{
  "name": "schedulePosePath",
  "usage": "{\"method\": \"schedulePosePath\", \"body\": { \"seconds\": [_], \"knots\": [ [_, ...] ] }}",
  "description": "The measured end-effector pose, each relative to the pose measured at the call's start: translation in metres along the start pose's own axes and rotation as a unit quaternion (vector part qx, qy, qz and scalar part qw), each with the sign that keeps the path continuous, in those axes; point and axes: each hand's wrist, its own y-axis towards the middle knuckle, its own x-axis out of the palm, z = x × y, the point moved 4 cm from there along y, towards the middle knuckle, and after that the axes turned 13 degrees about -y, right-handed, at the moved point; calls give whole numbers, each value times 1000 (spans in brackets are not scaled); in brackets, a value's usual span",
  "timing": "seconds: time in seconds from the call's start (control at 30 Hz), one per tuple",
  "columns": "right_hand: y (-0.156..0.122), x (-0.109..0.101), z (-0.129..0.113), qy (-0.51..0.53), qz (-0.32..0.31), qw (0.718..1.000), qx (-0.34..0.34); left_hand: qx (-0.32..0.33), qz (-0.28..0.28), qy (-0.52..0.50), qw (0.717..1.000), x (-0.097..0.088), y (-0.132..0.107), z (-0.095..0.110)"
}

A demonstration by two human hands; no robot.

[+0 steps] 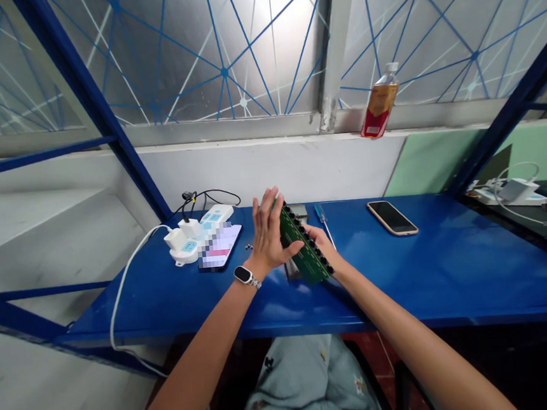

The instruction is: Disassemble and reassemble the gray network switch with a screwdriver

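Desk (452,278) gleams blue beneath windows (183,53) — left hand (269,238) spread, right hand (326,249) pinching green board (311,268).

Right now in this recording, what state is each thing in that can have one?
Circuit board: held tilted above the table in the hands
Left phone: screen lit
Right phone: screen dark
Bottle: capped
Power strip: white adapters plugged in; whether powered, cannot tell
Wristwatch: worn, screen dark
Screwdriver: lying down
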Motion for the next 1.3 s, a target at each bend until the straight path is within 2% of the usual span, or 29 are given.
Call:
{"method": "schedulePosePath", "body": {
  "seconds": [0.1,0.23,0.57,0.9,1.3],
  "knots": [
    [-1,-3,1,10,32,999,-29,-22,-34,-33,999,3,-2,-9],
    [-2,-5,3,-12,79,997,-20,-58,-63,-93,992,8,-9,-20],
    [-2,-7,3,-58,97,991,-77,-91,-118,-137,979,12,-14,-24],
    [-2,-9,4,-86,97,983,-131,-124,-128,-165,970,14,-18,-32],
    [-3,-10,7,-90,114,985,-97,-128,-145,-193,962,16,-20,-34]
  ]
}}
